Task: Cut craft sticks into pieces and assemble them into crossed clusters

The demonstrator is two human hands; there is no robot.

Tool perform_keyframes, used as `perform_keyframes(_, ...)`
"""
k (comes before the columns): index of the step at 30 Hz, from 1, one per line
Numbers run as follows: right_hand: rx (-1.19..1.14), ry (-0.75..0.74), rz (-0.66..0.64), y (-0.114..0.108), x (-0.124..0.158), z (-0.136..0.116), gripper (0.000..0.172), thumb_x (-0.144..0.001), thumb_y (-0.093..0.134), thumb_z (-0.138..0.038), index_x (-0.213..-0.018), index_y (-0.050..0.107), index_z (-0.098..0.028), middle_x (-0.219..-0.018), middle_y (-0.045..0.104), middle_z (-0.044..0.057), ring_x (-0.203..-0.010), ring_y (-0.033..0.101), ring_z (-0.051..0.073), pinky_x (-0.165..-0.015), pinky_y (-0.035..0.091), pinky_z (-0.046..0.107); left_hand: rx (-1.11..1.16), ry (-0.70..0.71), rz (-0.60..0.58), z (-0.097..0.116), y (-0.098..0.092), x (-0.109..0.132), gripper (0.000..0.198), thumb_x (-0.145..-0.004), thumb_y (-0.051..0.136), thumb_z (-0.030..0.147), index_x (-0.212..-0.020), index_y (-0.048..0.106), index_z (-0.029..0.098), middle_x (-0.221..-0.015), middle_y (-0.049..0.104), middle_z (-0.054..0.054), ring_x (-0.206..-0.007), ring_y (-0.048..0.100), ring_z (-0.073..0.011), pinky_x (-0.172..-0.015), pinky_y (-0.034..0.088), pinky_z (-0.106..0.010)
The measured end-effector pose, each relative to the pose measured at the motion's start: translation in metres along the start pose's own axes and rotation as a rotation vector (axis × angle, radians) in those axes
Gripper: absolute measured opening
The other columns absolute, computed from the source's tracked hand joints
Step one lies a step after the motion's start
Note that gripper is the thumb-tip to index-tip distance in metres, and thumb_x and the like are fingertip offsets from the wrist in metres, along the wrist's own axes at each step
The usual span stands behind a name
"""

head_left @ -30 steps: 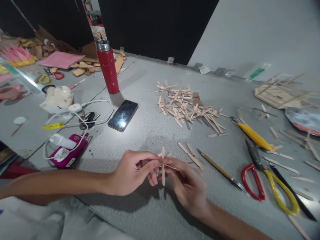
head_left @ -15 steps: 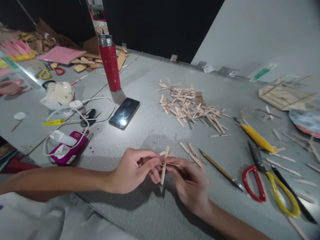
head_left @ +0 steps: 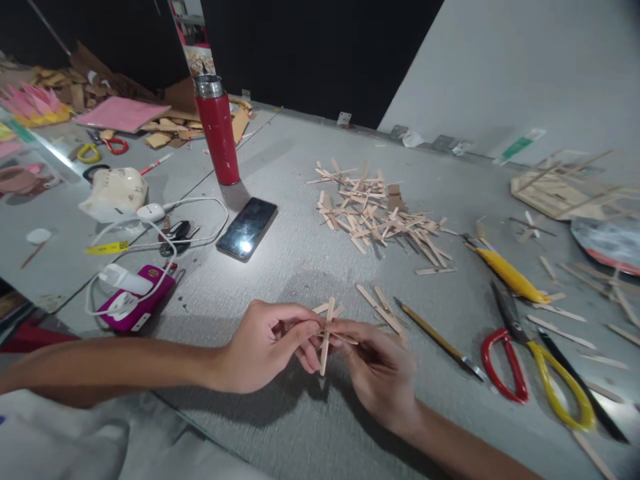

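My left hand (head_left: 274, 343) and my right hand (head_left: 381, 368) meet above the near part of the table, each pinching small crossed wooden craft sticks (head_left: 327, 337) between thumb and fingers. One stick stands lengthwise away from me, and another crosses it, its end showing at the right fingers. How they are joined is hidden by my fingertips. Just beyond my hands a few loose craft sticks (head_left: 379, 305) lie on the table. To the right of them rests a thin tool with a wooden handle (head_left: 436, 335).
A heap of craft sticks (head_left: 375, 210) lies farther back. Scissors with red and yellow handles (head_left: 560, 387) and a yellow cutter (head_left: 513, 272) are at right. On the left are a phone (head_left: 247, 228), a red bottle (head_left: 217, 133), a purple power strip (head_left: 137, 300) and white cable.
The view has shifted slightly. Both hands stay nearly in place, still pinching the crossed sticks, with only a small shift of the fingers.
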State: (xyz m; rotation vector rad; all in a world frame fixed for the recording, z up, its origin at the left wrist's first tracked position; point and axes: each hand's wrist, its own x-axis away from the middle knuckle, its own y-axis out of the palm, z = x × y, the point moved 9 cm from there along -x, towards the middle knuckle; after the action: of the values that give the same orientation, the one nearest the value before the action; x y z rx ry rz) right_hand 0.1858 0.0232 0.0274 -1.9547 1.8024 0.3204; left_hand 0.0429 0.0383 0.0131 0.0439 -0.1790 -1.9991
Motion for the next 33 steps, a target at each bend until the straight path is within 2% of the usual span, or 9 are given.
perform_keyframes(5, -0.028, 0.014, -0.019, 0.002, -0.005, -0.004, 0.016, -0.096, 0.069, -0.016, -0.100, 0.081, -0.027, -0.084, 0.083, 0.005, -0.067, 0.079, 0.019, -0.059, 0.064, 0.027, 0.002, -0.005, 0.005, -0.001, -0.001, -0.001, 0.038, -0.098, 0.065, 0.045, -0.090, 0.073, 0.009, -0.067, 0.075, -0.008, -0.057, 0.077, -0.0171, -0.057, 0.066, -0.023)
perform_keyframes(11, -0.091, 0.023, -0.079, 0.008, -0.008, -0.002, 0.015, -0.098, 0.068, -0.019, -0.102, 0.080, -0.028, -0.085, 0.082, 0.004, -0.069, 0.077, 0.019, -0.060, 0.063, 0.027, -0.018, -0.001, 0.012, 0.001, -0.003, -0.002, 0.031, -0.099, 0.065, 0.038, -0.093, 0.074, 0.009, -0.069, 0.073, -0.005, -0.053, 0.074, -0.0134, -0.051, 0.062, -0.018)
perform_keyframes(16, -0.078, 0.009, -0.112, 0.008, -0.009, -0.001, 0.014, -0.099, 0.067, -0.022, -0.101, 0.080, -0.027, -0.097, 0.083, 0.008, -0.085, 0.080, 0.022, -0.072, 0.065, 0.033, -0.118, 0.073, 0.034, 0.008, -0.006, -0.001, 0.030, -0.101, 0.062, 0.037, -0.096, 0.075, 0.009, -0.066, 0.075, -0.006, -0.053, 0.075, -0.0158, -0.052, 0.063, -0.020)
perform_keyframes(20, 0.012, -0.126, -0.109, 0.006, -0.004, -0.017, 0.025, -0.097, 0.066, -0.013, -0.113, 0.078, -0.029, -0.093, 0.083, 0.007, -0.083, 0.080, 0.024, -0.068, 0.067, 0.034, -0.260, 0.298, 0.034, 0.028, -0.003, 0.006, 0.020, -0.102, 0.060, 0.021, -0.099, 0.075, 0.008, -0.066, 0.078, -0.008, -0.054, 0.077, -0.0153, -0.055, 0.063, -0.016)
perform_keyframes(23, 0.085, -0.185, 0.007, -0.003, 0.004, -0.028, 0.035, -0.094, 0.068, -0.009, -0.120, 0.073, -0.031, -0.087, 0.082, 0.005, -0.076, 0.081, 0.024, -0.061, 0.067, 0.033, -0.364, 0.492, 0.017, 0.044, 0.002, 0.016, 0.014, -0.099, 0.061, 0.009, -0.104, 0.075, 0.007, -0.072, 0.081, -0.009, -0.058, 0.078, -0.0141, -0.060, 0.062, -0.014)
perform_keyframes(25, 0.098, -0.190, 0.047, -0.007, 0.007, -0.032, 0.047, -0.091, 0.070, -0.004, -0.127, 0.069, -0.034, -0.092, 0.083, 0.004, -0.081, 0.082, 0.024, -0.064, 0.068, 0.033, -0.389, 0.567, -0.006, 0.050, 0.004, 0.021, 0.016, -0.098, 0.061, 0.004, -0.108, 0.073, 0.009, -0.077, 0.082, -0.010, -0.062, 0.079, -0.0143, -0.064, 0.063, -0.015)
perform_keyframes(29, 0.141, -0.299, -0.142, 0.004, 0.009, -0.044, 0.059, -0.094, 0.062, -0.003, -0.143, 0.060, -0.036, -0.113, 0.082, 0.007, -0.103, 0.079, 0.027, -0.075, 0.069, 0.039, -0.414, 0.583, -0.030, 0.047, 0.004, 0.022, 0.020, -0.099, 0.058, 0.003, -0.110, 0.071, 0.013, -0.077, 0.082, -0.008, -0.066, 0.080, -0.0150, -0.068, 0.064, -0.018)
perform_keyframes(33, 0.263, -0.322, -0.179, 0.000, 0.012, -0.043, 0.064, -0.092, 0.065, -0.002, -0.145, 0.058, -0.037, -0.132, 0.072, 0.009, -0.107, 0.078, 0.027, -0.070, 0.069, 0.034, -0.418, 0.604, -0.062, 0.046, 0.005, 0.023, 0.019, -0.103, 0.055, 0.010, -0.113, 0.071, 0.016, -0.077, 0.081, -0.008, -0.069, 0.080, -0.0155, -0.070, 0.064, -0.019)
